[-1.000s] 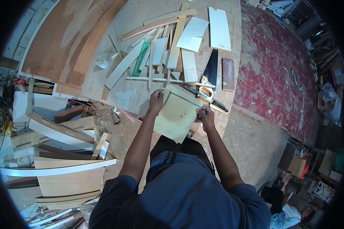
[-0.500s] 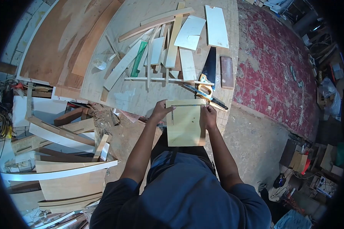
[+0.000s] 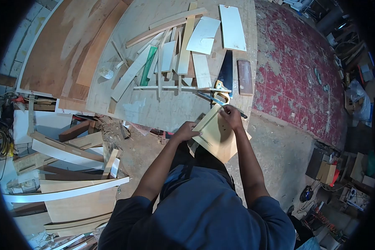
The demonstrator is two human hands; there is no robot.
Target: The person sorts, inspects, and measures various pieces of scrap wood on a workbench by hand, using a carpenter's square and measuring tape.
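Observation:
Both hands hold a pale wooden panel [image 3: 221, 139] in front of my body, just off the near edge of the work table. It is turned at an angle, with dark marks near its edges. My left hand [image 3: 186, 131] is closed on the panel's left corner. At the upper right edge, my right hand [image 3: 232, 116] grips it with the fingers bent. Beyond the panel, a handsaw [image 3: 222, 93] with a yellow and black handle lies on the table, its dark blade pointing away.
The work table [image 3: 133, 109] carries wood strips, a green piece [image 3: 149, 66], white boards [image 3: 232, 28] and a brown block [image 3: 245, 77]. Curved offcuts [image 3: 66, 152] are piled at the left. Red worn flooring [image 3: 300, 71] lies to the right.
The panel has turned from upright and square to a slant. My right hand has moved up and right along its edge, and my left hand has come down a little.

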